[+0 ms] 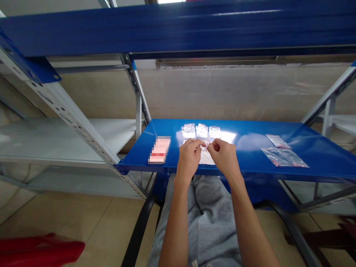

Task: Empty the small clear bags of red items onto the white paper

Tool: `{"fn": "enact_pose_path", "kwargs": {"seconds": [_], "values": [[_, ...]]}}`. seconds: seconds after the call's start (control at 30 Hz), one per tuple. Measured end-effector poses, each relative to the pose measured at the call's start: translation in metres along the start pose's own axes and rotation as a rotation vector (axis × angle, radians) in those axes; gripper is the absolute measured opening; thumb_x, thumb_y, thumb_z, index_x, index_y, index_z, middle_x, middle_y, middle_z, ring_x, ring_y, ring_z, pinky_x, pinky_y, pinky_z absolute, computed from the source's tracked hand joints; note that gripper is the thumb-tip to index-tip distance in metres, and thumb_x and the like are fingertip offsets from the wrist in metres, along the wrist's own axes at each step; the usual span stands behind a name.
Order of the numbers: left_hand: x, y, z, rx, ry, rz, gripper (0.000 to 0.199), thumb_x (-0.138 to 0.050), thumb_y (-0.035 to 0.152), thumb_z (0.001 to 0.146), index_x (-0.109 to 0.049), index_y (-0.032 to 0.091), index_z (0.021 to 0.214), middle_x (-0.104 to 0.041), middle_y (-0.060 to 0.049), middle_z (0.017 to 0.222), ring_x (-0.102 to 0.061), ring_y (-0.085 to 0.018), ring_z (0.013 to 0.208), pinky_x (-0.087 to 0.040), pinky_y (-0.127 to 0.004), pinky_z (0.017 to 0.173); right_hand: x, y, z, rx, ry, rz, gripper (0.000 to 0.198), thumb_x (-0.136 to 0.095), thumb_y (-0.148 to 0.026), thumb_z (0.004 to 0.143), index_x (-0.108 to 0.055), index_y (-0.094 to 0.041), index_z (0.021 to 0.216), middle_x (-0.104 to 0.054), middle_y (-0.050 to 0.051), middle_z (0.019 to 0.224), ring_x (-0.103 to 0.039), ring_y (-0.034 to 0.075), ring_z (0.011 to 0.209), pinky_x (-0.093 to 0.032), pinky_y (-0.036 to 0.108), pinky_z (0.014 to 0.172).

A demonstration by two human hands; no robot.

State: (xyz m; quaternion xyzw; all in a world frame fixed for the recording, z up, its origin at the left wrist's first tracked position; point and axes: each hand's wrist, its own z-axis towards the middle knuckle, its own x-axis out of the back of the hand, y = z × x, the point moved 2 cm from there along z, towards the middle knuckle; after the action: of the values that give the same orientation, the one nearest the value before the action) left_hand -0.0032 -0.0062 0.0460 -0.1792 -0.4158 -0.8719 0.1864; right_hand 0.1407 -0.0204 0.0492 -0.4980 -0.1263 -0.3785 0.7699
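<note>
We have the left hand [190, 155] and the right hand [224, 154] close together above the tabletop [244, 152], near its front edge and left of its middle, thumbs and forefingers pinching what seems a crumpled plastic bag [206, 144]. A white sheet [207, 158] lies just below, by that edge; we cannot tell if it is part of the bag. Pulling unevenly could tear thin plastic, we judge, and a slip could send it over the front edge onto our lap [205, 207]. Three small bags [202, 130] sit just behind our fingers, so a knuckle pushing forward might scatter them. The pink packet [160, 150] near the left front corner and two clear bags [285, 157] toward the right seem safer, being well apart
</note>
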Motion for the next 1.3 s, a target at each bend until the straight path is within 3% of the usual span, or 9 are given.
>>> {"fn": "enact_pose_path", "kwargs": {"seconds": [0.17, 0.33, 0.4, 0.5, 0.6, 0.73, 0.9, 1.17, 1.3], "values": [[-0.003, -0.001, 0.001, 0.011, 0.012, -0.032, 0.032, -0.049, 0.006, 0.093, -0.077, 0.019, 0.105, -0.073, -0.008, 0.101, -0.069, -0.018, 0.093, -0.056, -0.027, 0.08, -0.003, 0.005, 0.003, -0.013, -0.166, 0.364, 0.03, -0.058, -0.047, 0.089, -0.063, -0.02, 0.077, -0.066, 0.003, 0.068, -0.058, 0.017, 0.064, -0.041, 0.027, 0.058], [-0.002, -0.008, 0.0, 0.053, -0.006, -0.282, 0.033, -0.048, 0.013, 0.097, -0.075, 0.019, 0.115, -0.071, -0.009, 0.108, -0.068, -0.015, 0.086, -0.059, -0.023, 0.071, -0.004, 0.04, 0.01, -0.298, 0.026, 0.489, 0.038, -0.066, -0.053, 0.082, -0.065, -0.02, 0.1, -0.072, 0.009, 0.093, -0.069, 0.023, 0.084, -0.049, 0.027, 0.058], [-0.002, -0.009, 0.0, 0.077, -0.019, -0.38, 0.029, -0.053, 0.018, 0.097, -0.075, 0.019, 0.116, -0.071, -0.009, 0.111, -0.069, -0.014, 0.085, -0.059, -0.023, 0.07, -0.008, 0.051, 0.011, -0.406, -0.05, 0.604, 0.041, -0.068, -0.053, 0.081, -0.066, -0.02, 0.106, -0.073, 0.011, 0.1, -0.071, 0.024, 0.09, -0.052, 0.028, 0.06], [-0.003, -0.011, 0.0, 0.137, -0.025, -0.456, 0.027, -0.06, 0.023, 0.094, -0.075, 0.018, 0.115, -0.072, -0.009, 0.11, -0.069, -0.013, 0.08, -0.059, -0.023, 0.068, -0.014, 0.058, 0.009, -0.48, -0.286, 0.891, 0.041, -0.072, -0.054, 0.08, -0.069, -0.022, 0.104, -0.075, 0.01, 0.105, -0.074, 0.024, 0.092, -0.055, 0.028, 0.064], [-0.005, -0.013, 0.001, 0.201, -0.02, -0.492, 0.027, -0.064, 0.024, 0.09, -0.076, 0.018, 0.113, -0.073, -0.009, 0.109, -0.069, -0.012, 0.075, -0.06, -0.023, 0.067, -0.015, 0.062, 0.008, -0.503, -0.346, 1.053, 0.039, -0.083, -0.049, 0.072, -0.072, -0.021, 0.096, -0.076, 0.007, 0.097, -0.073, 0.02, 0.082, -0.054, 0.025, 0.061], [-0.007, -0.016, 0.0, 0.295, -0.073, -0.534, 0.031, -0.062, 0.013, 0.085, -0.077, 0.016, 0.112, -0.076, -0.007, 0.103, -0.07, -0.012, 0.073, -0.061, -0.023, 0.067, -0.015, 0.07, 0.008, -0.521, -0.281, 1.083, 0.042, -0.092, -0.042, 0.06, -0.075, -0.019, 0.09, -0.07, 0.001, 0.077, -0.065, 0.012, 0.066, -0.048, 0.019, 0.053], [-0.01, -0.014, 0.0, 0.313, -0.099, -0.493, 0.028, -0.063, 0.012, 0.083, -0.076, 0.014, 0.108, -0.075, -0.007, 0.098, -0.069, -0.012, 0.071, -0.059, -0.021, 0.063, -0.015, 0.077, 0.009, -0.441, -0.282, 1.026, 0.039, -0.092, -0.044, 0.062, -0.073, -0.016, 0.082, -0.068, 0.002, 0.073, -0.062, 0.011, 0.065, -0.04, 0.016, 0.047], [-0.014, -0.007, -0.001, 0.313, -0.017, -0.542, 0.011, -0.065, 0.012, 0.081, -0.064, 0.017, 0.091, -0.068, -0.001, 0.082, -0.069, -0.012, 0.067, -0.057, -0.02, 0.059, -0.009, 0.086, 0.006, -0.397, -0.183, 1.005, 0.036, -0.092, -0.043, 0.065, -0.075, -0.019, 0.083, -0.07, 0.002, 0.075, -0.064, 0.012, 0.068, -0.052, 0.019, 0.057], [-0.012, -0.011, 0.0, 0.339, 0.04, -0.57, 0.015, -0.063, 0.017, 0.086, -0.06, 0.02, 0.1, -0.073, -0.003, 0.086, -0.074, -0.016, 0.077, -0.059, -0.022, 0.061, 0.0, 0.089, 0.015, -0.303, -0.15, 0.909, 0.035, -0.09, -0.045, 0.069, -0.073, -0.019, 0.086, -0.071, 0.003, 0.077, -0.066, 0.013, 0.07, -0.056, 0.022, 0.064]]}}
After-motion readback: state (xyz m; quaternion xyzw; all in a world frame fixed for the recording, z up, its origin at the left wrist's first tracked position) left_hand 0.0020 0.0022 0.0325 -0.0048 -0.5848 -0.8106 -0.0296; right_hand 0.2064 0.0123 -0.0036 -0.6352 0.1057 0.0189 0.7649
